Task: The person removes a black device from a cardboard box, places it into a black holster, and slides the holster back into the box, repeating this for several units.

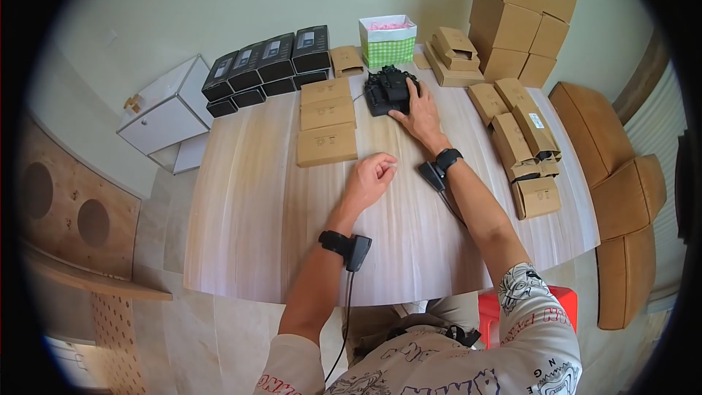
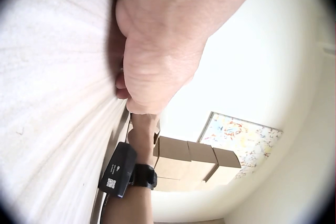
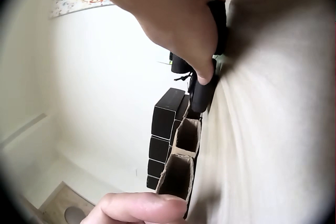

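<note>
My right hand [image 1: 424, 113] grips at the near right corner of a cluster of black devices [image 1: 382, 95] with straps or cords, at the back middle of the table. In the right wrist view its thumb [image 3: 205, 71] presses on a black rounded block [image 3: 202, 98]; the other fingers are mostly hidden. Low over the tabletop, nearer the body, my left hand [image 1: 371, 179] is idle with its fingers loosely curled. Just beyond it lies a row of flat brown cardboard boxes [image 1: 327, 146].
Black printed boxes [image 1: 274, 58] stand stacked at the back left. A green checked basket [image 1: 389, 47] with pink filling is behind the devices. Several opened brown boxes [image 1: 515, 139] line the table's right side, below a tall carton stack [image 1: 512, 22]. A brown sofa [image 1: 621, 197] stands beyond.
</note>
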Action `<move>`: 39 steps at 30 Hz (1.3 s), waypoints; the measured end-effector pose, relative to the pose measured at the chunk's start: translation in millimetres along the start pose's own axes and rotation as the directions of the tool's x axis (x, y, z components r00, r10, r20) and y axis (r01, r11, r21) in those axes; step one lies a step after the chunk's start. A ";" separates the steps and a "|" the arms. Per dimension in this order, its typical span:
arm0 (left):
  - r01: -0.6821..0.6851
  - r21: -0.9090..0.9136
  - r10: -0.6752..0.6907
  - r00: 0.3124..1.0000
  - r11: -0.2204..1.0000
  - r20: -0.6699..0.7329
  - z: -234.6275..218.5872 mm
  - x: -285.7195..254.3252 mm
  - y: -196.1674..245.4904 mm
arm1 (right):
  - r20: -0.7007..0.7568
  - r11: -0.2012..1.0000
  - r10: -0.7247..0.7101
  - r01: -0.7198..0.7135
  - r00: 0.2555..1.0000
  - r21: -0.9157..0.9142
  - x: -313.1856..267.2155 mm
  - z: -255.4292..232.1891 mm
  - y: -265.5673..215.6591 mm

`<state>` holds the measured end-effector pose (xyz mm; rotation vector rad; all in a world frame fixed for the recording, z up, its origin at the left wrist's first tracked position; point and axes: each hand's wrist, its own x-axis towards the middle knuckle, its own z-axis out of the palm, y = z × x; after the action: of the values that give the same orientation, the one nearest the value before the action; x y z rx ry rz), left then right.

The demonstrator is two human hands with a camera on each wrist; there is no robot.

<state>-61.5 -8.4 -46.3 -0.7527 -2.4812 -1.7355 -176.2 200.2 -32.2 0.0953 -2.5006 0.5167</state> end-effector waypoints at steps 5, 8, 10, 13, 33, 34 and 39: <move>-0.001 -0.016 0.001 1.000 1.000 -0.005 0.3 0.8 -0.8 | -0.003 1.000 0.027 -0.027 1.000 -0.002 7.0 10.7 -11.3; 0.026 -0.024 -0.025 1.000 0.999 0.009 -0.1 0.9 1.7 | 0.010 0.999 0.038 -0.038 0.999 0.009 10.3 19.4 -14.0; 0.006 -0.004 -0.006 1.000 1.000 0.005 0.0 0.7 1.3 | 0.017 0.999 0.041 -0.041 0.999 0.016 10.9 19.6 -15.2; 0.000 -0.017 0.000 1.000 1.000 -0.006 1.0 0.6 -3.2 | -0.019 0.999 0.001 0.000 1.000 0.048 8.7 16.3 -15.5; 0.014 -0.039 -0.012 0.999 0.999 0.046 2.5 3.4 -16.5 | -0.033 0.870 0.365 -0.353 0.930 -0.344 -87.1 -270.1 141.9; 0.027 -0.054 -0.025 0.999 0.998 0.045 3.4 4.2 -17.5 | 0.000 0.845 0.442 -0.417 0.897 -0.335 -93.6 -277.1 151.0; -0.011 -0.056 0.012 1.000 0.998 0.020 4.7 4.1 -19.0 | -0.159 0.875 0.427 -0.451 0.890 -0.175 -133.8 -301.6 176.8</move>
<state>-71.5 -7.7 -63.6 -0.7914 -2.4458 -1.8092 62.4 472.9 61.6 -0.5847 -2.4427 0.4183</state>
